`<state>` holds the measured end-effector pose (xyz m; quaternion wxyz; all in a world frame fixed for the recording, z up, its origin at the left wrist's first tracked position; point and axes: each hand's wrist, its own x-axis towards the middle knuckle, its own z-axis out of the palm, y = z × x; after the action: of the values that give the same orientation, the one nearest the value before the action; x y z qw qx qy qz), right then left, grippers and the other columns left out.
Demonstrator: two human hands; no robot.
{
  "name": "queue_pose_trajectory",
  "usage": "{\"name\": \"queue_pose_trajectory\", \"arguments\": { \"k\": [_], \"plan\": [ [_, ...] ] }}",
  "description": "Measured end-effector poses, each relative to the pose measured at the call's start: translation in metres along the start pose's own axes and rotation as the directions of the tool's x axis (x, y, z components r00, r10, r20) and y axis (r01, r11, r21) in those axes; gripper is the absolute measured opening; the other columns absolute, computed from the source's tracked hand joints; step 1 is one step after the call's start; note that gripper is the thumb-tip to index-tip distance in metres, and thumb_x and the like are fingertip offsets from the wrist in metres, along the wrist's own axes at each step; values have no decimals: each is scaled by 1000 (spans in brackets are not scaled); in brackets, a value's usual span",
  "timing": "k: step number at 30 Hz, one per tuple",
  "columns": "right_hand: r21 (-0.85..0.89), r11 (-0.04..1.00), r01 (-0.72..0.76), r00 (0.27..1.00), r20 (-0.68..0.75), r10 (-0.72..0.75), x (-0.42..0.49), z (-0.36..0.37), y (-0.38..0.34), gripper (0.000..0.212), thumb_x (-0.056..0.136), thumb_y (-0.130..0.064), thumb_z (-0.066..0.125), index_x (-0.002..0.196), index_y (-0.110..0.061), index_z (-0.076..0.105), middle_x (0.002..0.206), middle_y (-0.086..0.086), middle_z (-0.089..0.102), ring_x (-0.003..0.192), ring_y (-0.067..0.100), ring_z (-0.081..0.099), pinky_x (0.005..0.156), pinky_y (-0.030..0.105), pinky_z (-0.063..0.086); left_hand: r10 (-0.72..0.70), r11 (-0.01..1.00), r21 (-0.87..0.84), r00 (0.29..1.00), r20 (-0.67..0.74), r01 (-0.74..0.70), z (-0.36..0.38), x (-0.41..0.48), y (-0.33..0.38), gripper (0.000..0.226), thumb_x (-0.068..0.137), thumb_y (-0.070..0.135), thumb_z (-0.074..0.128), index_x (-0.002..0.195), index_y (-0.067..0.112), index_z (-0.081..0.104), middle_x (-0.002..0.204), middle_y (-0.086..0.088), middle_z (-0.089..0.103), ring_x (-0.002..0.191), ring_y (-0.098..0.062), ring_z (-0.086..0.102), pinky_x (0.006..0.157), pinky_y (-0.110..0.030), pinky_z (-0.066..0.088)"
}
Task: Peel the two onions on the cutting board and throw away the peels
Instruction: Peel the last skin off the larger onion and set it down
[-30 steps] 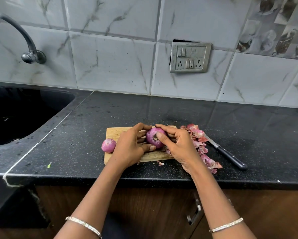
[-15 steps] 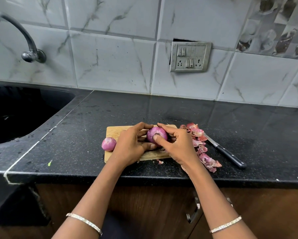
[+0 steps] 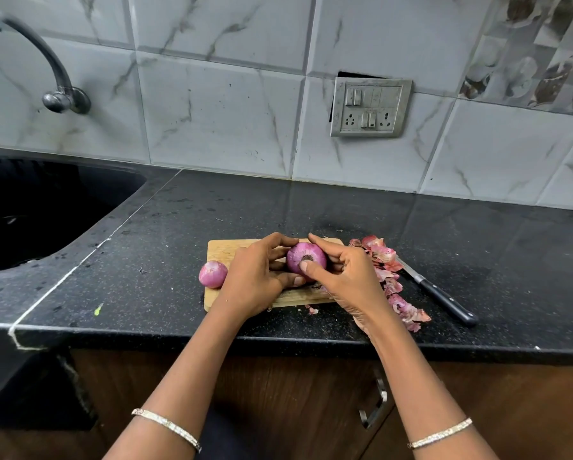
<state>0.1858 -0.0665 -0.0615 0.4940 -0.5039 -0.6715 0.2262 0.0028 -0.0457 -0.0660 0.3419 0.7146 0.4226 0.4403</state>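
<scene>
At counter front edge, both wrists wear bangles. Left hand [image 3: 255, 277] and right hand [image 3: 348, 277] curl fingers around one purple onion [image 3: 306, 258] held over wooden cutting board [image 3: 223, 250], right thumb pressed on its root end. Second peeled onion [image 3: 213, 274] sits at board's left edge. Onion peels [image 3: 389, 277] piled just right of board, knife [image 3: 441, 297] beside them. Switch-and-socket plate [image 3: 370, 107] on tiled wall behind.

Both forearms reaching forward, converging at the middle, a thin bangle on each wrist. Left hand [image 3: 257, 277] cupped palm-down, fingers curled around from the left side. Right hand [image 3: 346, 277] closing from the right, thumb [image 3: 306, 266] pressed forward, fingers arched over the top.
</scene>
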Motion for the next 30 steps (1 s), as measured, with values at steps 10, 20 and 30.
{"name": "queue_pose_trajectory", "arguments": {
  "k": [10,20,30],
  "plan": [
    [144,989,-20,1000,-1,21,-1,-2,0,59,78,-7,60,136,-7,61,134,5,65,117,2,64,96,32,57,15,998,65,1000,-14,-14,0,0,0,61,71,15,91,124,26,64,121,-1,72,102,-6,71,94,-34,59],
    [-98,981,167,981,-84,-175,-14,-8,0,39,78,-8,74,115,-20,75,121,-8,70,118,3,63,102,28,52,80,981,182,996,-30,-73,0,0,-1,43,87,21,79,126,27,63,115,9,74,98,0,70,93,-36,58],
    [-170,972,162,966,-176,-191,-8,-9,2,13,83,-3,79,91,-14,79,104,-8,73,101,4,67,92,27,54,78,947,314,997,-6,-72,3,-3,12,70,67,66,82,126,40,55,118,13,72,94,-3,71,86,-37,59]
  ]
}}
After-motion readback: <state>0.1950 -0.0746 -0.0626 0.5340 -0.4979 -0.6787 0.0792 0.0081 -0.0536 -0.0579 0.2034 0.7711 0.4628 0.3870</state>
